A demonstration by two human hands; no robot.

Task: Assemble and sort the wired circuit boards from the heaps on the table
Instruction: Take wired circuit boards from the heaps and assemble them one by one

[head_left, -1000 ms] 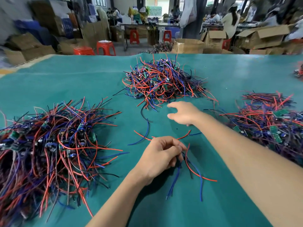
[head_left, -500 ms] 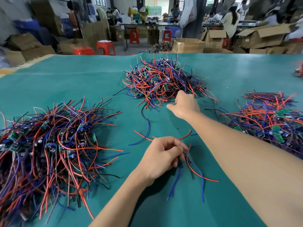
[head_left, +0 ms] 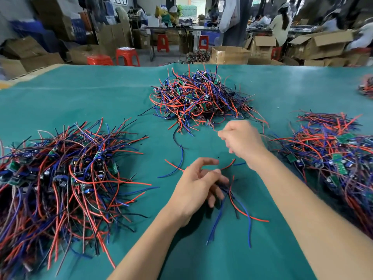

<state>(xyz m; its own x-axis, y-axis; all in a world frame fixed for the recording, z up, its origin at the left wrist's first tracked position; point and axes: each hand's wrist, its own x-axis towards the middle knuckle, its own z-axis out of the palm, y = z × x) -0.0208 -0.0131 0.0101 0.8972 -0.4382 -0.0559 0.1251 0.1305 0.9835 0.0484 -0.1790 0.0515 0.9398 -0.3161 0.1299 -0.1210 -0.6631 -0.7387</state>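
**One piece drawn from the far heap, one waiting under the near hand**

At centre frame the left hand (head_left: 198, 186) rests on the green mat, its fingers curled over a small wired board (head_left: 224, 190) whose blue and red leads fan out toward the lower right; the board itself is mostly hidden beneath the fingers. Just above it the right hand (head_left: 241, 141) is blurred (caught mid-motion, I'd say), with its fingertips pinched together, seemingly on a thin red wire (head_left: 212, 126) running back to the near edge of the middle heap (head_left: 198, 98). Whether a board hangs on that wire I cannot tell.

To my eye the step in hand is the picking: a fresh piece is being teased from the tangle to join the one held down. The next move calls for a clean pull that frees one strand without dragging its neighbours, then bringing the two pieces together.

The heaps are springy nests of thin insulated wire in red, blue and black, studded with small green boards and dark cylindrical parts. The left heap (head_left: 60, 178) sprawls across the left side, the right heap (head_left: 333, 158) along the right edge. A few loose wires (head_left: 181, 158) lie between the hands. The table (head_left: 90, 98) has a matte teal cover.
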